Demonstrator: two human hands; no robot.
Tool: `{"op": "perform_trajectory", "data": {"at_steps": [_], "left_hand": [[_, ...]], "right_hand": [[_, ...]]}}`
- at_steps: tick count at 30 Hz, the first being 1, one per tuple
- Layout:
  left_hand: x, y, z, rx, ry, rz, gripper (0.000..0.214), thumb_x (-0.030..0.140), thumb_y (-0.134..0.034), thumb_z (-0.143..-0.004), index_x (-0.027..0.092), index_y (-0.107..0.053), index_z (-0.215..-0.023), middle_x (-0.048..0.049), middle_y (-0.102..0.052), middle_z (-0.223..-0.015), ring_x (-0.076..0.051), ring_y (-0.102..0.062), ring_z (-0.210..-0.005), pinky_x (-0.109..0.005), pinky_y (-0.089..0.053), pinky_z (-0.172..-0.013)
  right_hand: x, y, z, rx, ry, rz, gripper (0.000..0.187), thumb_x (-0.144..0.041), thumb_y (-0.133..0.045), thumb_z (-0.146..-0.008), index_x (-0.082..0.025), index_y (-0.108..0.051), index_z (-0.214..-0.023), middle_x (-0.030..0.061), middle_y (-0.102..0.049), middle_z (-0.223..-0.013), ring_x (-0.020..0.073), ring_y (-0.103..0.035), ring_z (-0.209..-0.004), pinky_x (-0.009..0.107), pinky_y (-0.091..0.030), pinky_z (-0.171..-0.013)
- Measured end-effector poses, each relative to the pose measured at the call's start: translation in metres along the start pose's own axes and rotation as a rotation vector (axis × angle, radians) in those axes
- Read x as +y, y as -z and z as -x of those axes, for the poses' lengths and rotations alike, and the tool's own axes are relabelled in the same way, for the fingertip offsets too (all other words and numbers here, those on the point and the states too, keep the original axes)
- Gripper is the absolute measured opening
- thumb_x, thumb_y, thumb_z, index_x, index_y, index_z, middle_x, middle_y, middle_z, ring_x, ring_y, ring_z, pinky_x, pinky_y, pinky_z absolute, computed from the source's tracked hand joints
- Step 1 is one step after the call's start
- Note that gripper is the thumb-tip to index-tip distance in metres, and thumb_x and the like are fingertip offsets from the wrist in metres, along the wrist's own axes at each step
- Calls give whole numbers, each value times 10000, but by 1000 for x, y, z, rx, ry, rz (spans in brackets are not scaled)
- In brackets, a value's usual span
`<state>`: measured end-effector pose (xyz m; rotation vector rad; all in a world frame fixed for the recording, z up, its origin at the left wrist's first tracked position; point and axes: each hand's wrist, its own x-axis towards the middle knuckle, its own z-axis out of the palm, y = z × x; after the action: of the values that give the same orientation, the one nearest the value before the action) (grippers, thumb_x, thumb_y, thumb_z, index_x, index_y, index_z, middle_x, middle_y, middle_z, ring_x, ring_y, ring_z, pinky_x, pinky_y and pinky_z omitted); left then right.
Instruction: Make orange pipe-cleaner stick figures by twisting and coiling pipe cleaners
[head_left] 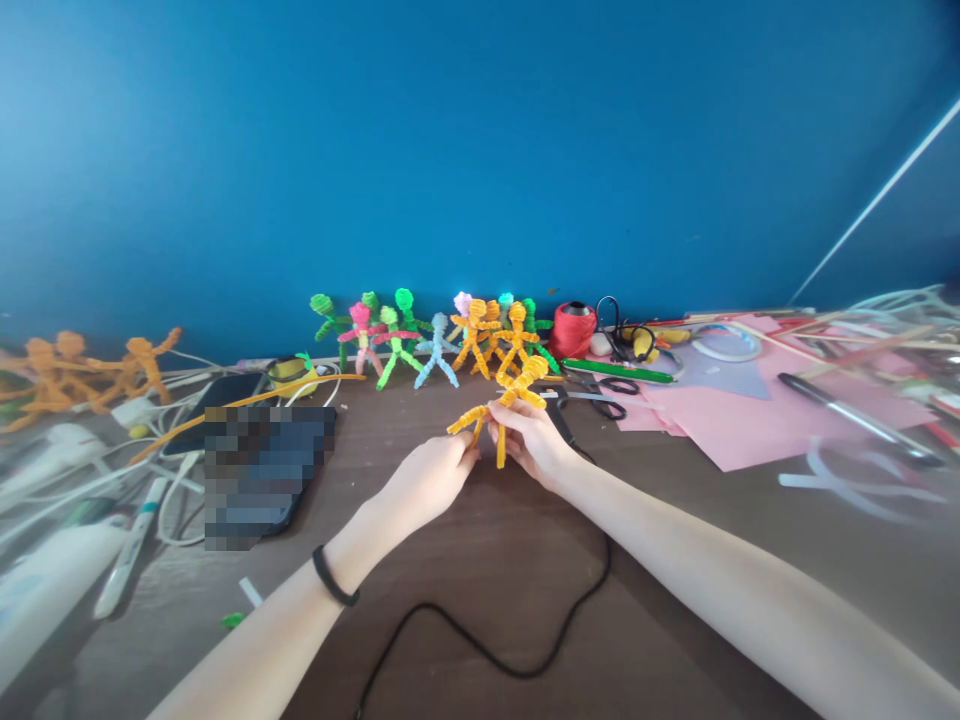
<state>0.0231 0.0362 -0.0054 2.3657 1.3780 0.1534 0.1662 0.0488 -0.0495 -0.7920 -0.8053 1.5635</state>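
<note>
Both of my hands hold an orange pipe-cleaner figure (508, 398) above the brown table (480, 560). My left hand (429, 477) pinches one coiled limb at the figure's lower left. My right hand (529, 438) grips its middle, with a straight leg sticking down between the fingers. A black band sits on my left wrist. Behind the figure, a row of finished pipe-cleaner figures (435, 340) in green, pink, blue and orange leans against the blue wall.
More orange figures (82, 375) lie at the far left among white cables. A phone (259, 470), a loose orange pipe cleaner (247, 400), red thread spool (572, 328), scissors (600, 395), pink paper (750, 420) and a black cable (495, 640) surround my hands.
</note>
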Motion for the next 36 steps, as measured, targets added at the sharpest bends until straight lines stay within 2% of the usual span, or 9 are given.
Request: {"op": "perform_trajectory", "data": {"at_steps": [6, 11, 17, 27, 32, 36], "left_hand": [[6, 6, 5, -23, 11, -150, 249, 233, -313, -834, 171, -541, -756, -61, -630, -691, -185, -591, -589, -266, -345, -510], [10, 10, 11, -6, -21, -190, 271, 230, -310, -828, 183, -536, -685, -41, -614, -650, -162, -559, -537, -261, -302, -489], [18, 21, 18, 26, -37, -149, 296, 281, -295, -850, 199, -537, -698, -19, -601, -658, -152, -533, -543, -260, -299, -513], [10, 26, 10, 283, -128, -37, 252, 266, -313, -856, 194, -460, -664, 5, -499, -711, -134, -482, -654, -249, -344, -593], [5, 29, 7, 338, -92, 16, 255, 287, -301, -859, 195, -473, -696, -3, -516, -734, -139, -497, -682, -249, -360, -616], [3, 30, 5, 346, -10, 33, 246, 326, -307, -849, 201, -476, -721, -3, -551, -731, -153, -520, -688, -255, -366, -621]], "right_hand": [[2, 1, 0, 66, 140, 241, 258, -377, -643, -655, -154, -524, -603, -35, -503, -486, 41, -324, -388, 209, -201, -379], [3, -1, 1, 106, 173, 361, 270, -385, -625, -653, -162, -494, -575, -46, -468, -462, 49, -343, -383, 208, -251, -379], [4, -1, 3, 41, 211, 465, 290, -378, -599, -684, -172, -432, -568, -74, -373, -443, 47, -332, -383, 198, -260, -375], [1, 0, 3, -109, 200, 449, 326, -442, -572, -706, -147, -501, -587, -47, -444, -461, 39, -331, -376, 190, -219, -364], [-2, -5, 8, -204, 108, 360, 307, -437, -596, -690, -152, -512, -613, -42, -461, -478, 47, -369, -395, 189, -214, -372], [-4, -7, 10, -267, 50, 345, 303, -434, -604, -683, -153, -524, -607, -34, -479, -493, 52, -388, -403, 192, -205, -370]]}}
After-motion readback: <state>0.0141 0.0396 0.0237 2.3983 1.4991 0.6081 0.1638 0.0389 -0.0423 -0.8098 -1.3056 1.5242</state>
